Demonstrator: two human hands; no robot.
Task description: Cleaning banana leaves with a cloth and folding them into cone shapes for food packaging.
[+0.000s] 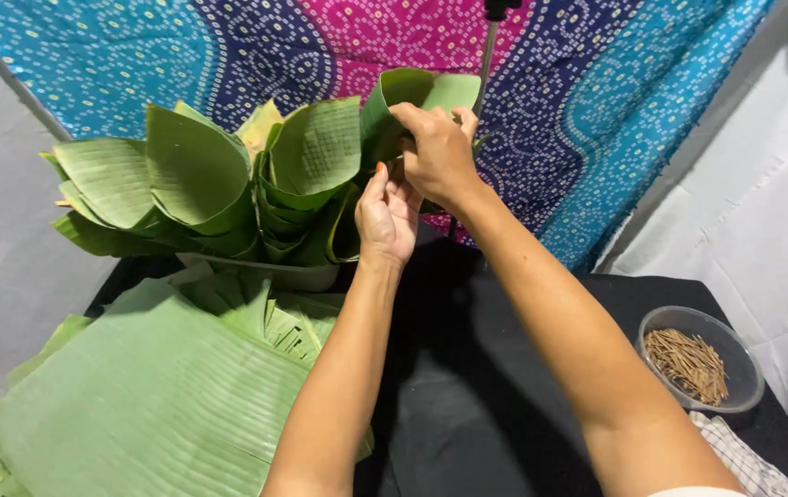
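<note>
**Both hands shaping a banana-leaf cone**

The left hand (386, 219) is cupping half-open beneath the leaf cone (419, 99), fingers touching its lower tip. The right hand (438, 152) is pinching the cone's rim closed between thumb and fingers. Flat banana leaves (136, 396) are lying at the table's near left edge; a bowl of sticks (695, 364) is sitting toward its right edge. Finished cones (219, 179) are standing stacked just left of the hands.

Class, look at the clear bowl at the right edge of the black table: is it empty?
No. The clear bowl holds a heap of thin brown sticks, lying loose inside it.
</note>
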